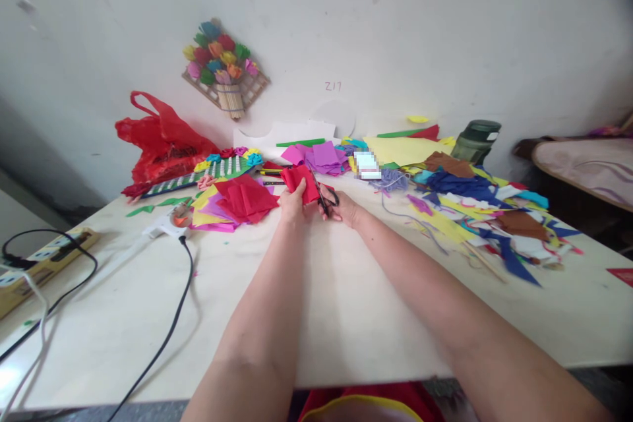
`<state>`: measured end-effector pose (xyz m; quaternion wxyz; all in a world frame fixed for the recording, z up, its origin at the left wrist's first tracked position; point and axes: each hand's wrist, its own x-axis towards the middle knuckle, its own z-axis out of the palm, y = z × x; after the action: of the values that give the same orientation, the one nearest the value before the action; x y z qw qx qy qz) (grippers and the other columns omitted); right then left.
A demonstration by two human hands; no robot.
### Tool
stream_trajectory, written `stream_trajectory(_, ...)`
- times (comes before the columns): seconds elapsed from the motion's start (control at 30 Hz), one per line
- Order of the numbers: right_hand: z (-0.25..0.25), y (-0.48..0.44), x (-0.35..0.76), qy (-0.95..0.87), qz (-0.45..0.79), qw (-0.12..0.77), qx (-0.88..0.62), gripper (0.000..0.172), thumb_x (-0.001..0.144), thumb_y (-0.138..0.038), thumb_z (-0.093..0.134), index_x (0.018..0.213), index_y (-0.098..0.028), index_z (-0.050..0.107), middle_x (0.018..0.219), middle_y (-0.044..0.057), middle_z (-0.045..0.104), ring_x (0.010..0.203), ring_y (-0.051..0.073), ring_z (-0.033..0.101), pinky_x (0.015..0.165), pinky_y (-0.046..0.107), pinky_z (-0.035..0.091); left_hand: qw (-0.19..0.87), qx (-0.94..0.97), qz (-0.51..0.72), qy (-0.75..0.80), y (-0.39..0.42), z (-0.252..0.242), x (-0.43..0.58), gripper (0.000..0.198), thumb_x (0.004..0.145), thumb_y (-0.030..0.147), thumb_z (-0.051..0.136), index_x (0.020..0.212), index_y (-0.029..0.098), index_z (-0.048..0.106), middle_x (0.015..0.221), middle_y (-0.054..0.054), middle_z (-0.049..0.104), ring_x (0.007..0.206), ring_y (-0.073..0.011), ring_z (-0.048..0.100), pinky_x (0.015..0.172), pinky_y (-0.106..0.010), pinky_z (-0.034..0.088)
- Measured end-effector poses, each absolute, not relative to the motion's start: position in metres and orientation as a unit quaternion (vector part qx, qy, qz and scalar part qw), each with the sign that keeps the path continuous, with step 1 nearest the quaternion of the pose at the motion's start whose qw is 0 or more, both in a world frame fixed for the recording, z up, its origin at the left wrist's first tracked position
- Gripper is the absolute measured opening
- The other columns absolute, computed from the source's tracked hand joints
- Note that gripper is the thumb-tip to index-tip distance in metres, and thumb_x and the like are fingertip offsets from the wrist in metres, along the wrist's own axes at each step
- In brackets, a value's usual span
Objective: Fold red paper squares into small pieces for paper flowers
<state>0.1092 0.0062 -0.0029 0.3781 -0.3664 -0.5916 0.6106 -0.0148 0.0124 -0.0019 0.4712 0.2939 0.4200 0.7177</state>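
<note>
My left hand [291,204] is closed on a small piece of red paper [299,181], held up above the white table [346,303]. My right hand [342,206] grips black scissors [324,198], whose blades meet the right edge of the red piece. Both arms reach forward over the middle of the table. A pile of red, pink and yellow paper sheets [237,204] lies just left of my left hand.
Purple paper squares [321,158] lie behind the hands. Coloured scraps [484,211] cover the right side. A glue gun [171,221] with a black cord, a power strip [44,257], a red plastic bag [161,142] and a green jar [475,140] stand around. Paper flowers [220,59] hang on the wall.
</note>
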Motion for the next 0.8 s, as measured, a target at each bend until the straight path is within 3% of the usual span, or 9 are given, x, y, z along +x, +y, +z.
stream_trajectory(0.2, -0.0015, 0.0119, 0.1123, -0.597, 0.618, 0.39, -0.332, 0.046, 0.078, -0.056, 0.044, 0.07, -0.012, 0.054, 0.056, 0.002, 0.056, 0.038, 0.007, 0.051, 0.025, 0.014, 0.02, 0.482, 0.302, 0.711, 0.412, 0.0148, -0.0054, -0.0157, 0.032, 0.058, 0.036, 0.07, 0.075, 0.011, 0.06, 0.056, -0.003, 0.059, 0.049, -0.0112, 0.055, 0.047, -0.021, 0.043)
stream_trajectory(0.8, -0.0068, 0.0162, 0.1083, -0.605, 0.587, 0.407, -0.351, 0.045, 0.073, -0.057, 0.049, 0.064, -0.013, 0.053, 0.053, 0.002, 0.056, 0.037, 0.007, 0.05, 0.024, 0.015, 0.019, 0.503, 0.288, 0.721, 0.38, 0.0136, -0.0055, -0.0156, 0.03, 0.057, 0.031, 0.072, 0.075, 0.01, 0.059, 0.054, -0.002, 0.058, 0.044, -0.0097, 0.054, 0.041, -0.018, 0.04)
